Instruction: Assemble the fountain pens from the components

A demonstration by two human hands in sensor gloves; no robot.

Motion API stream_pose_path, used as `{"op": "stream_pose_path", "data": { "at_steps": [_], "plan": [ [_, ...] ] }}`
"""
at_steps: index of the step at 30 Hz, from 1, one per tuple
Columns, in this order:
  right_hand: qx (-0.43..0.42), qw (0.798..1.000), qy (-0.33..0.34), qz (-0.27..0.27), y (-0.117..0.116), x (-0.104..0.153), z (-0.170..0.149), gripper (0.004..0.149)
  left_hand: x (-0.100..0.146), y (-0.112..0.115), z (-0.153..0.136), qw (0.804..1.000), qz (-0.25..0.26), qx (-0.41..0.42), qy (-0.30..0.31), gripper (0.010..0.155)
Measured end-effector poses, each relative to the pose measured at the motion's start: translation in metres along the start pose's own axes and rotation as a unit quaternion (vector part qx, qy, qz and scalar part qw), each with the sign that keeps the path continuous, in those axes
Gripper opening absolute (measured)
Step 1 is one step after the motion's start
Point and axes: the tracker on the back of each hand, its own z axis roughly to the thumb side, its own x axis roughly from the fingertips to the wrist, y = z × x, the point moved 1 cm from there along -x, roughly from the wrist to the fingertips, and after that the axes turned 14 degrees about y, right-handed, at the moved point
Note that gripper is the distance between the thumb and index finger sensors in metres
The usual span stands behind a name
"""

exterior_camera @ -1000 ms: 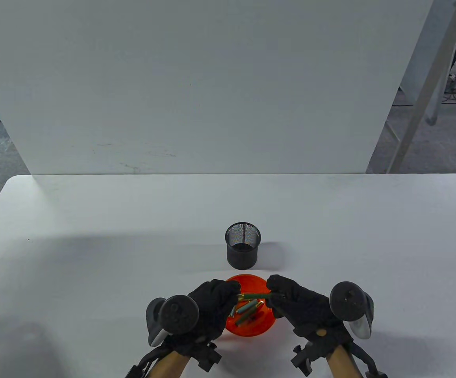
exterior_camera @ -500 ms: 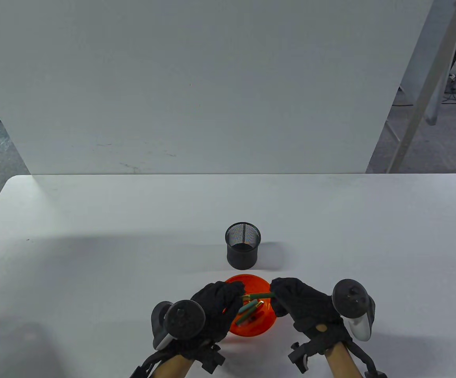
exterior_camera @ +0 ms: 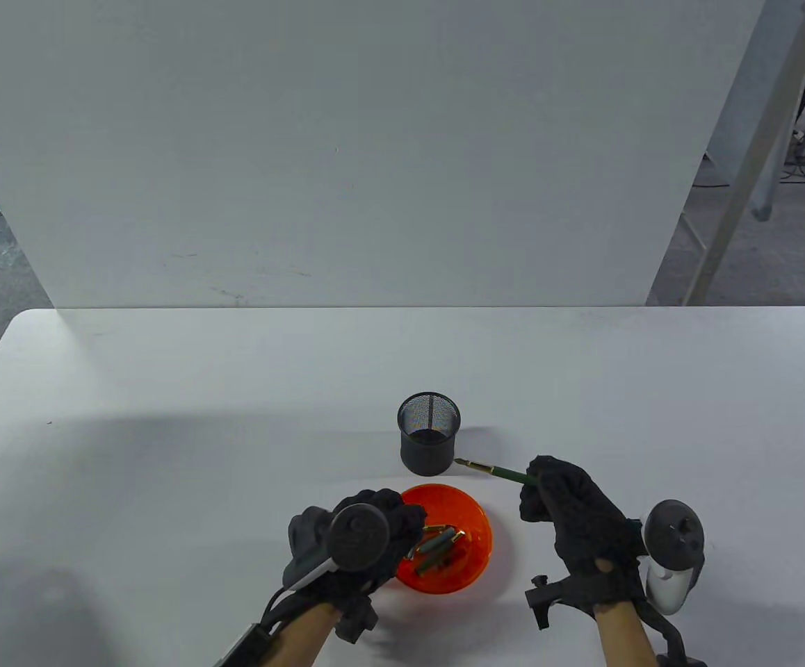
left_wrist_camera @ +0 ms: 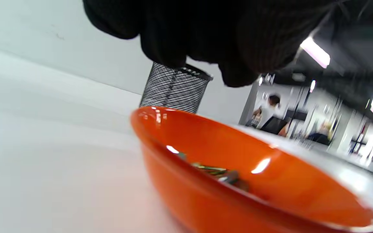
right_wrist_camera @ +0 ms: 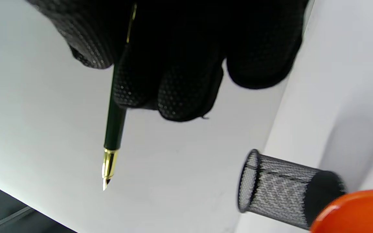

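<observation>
My right hand (exterior_camera: pixel 569 507) grips a green fountain pen (exterior_camera: pixel 496 472) with a gold nib, held above the table and pointing left toward the black mesh pen cup (exterior_camera: pixel 428 432). In the right wrist view the pen (right_wrist_camera: pixel 113 129) sticks out below my fingers, nib bare. My left hand (exterior_camera: pixel 375 535) hovers at the left rim of the orange bowl (exterior_camera: pixel 475 517), fingers curled; I cannot tell whether it holds anything. The bowl holds several green and gold pen parts (exterior_camera: pixel 438 543). In the left wrist view the bowl (left_wrist_camera: pixel 212 181) is close, with the mesh cup (left_wrist_camera: pixel 173 92) behind it.
A tall white board (exterior_camera: pixel 347 153) stands along the table's back edge. The white table (exterior_camera: pixel 166 431) spreads wide on both sides. A table leg (exterior_camera: pixel 743 180) and cables show beyond the right back corner.
My right hand has pulled away from the left, rising up and to the right with the green pen. My left hand has let go of it and stays over the bowl.
</observation>
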Motion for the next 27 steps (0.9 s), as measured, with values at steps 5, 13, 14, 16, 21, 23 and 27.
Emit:
{"op": "stream_pose_path", "data": {
  "at_steps": [5,13,14,16,21,23,27],
  "plan": [
    [-0.027,0.999,-0.002,-0.020,0.006,0.000,0.000,0.044,-0.041,0.014,0.008,0.987,-0.149,-0.064,-0.009,0.041],
    [-0.045,0.998,-0.005,-0.035,0.010,-0.001,0.000,0.044,-0.060,0.039,0.025,0.968,-0.221,-0.119,-0.001,0.044],
    [-0.045,0.998,-0.005,-0.035,0.010,0.000,0.000,0.044,-0.061,0.041,0.026,0.966,-0.226,-0.129,0.000,0.045],
    [-0.044,0.998,-0.003,-0.035,0.010,0.000,-0.001,0.044,-0.062,0.045,0.027,0.958,-0.238,-0.159,-0.003,0.044],
    [-0.041,0.999,-0.006,-0.033,0.010,0.000,-0.001,0.044,-0.064,0.052,0.030,0.960,-0.232,-0.156,-0.004,0.044],
    [-0.039,0.999,-0.006,-0.031,0.009,0.000,-0.001,0.044,-0.065,0.052,0.032,0.959,-0.235,-0.161,-0.006,0.044],
    [-0.036,0.999,-0.007,-0.030,0.009,0.000,-0.001,0.044,-0.067,0.054,0.036,0.954,-0.246,-0.173,-0.015,0.044]
  ]
}}
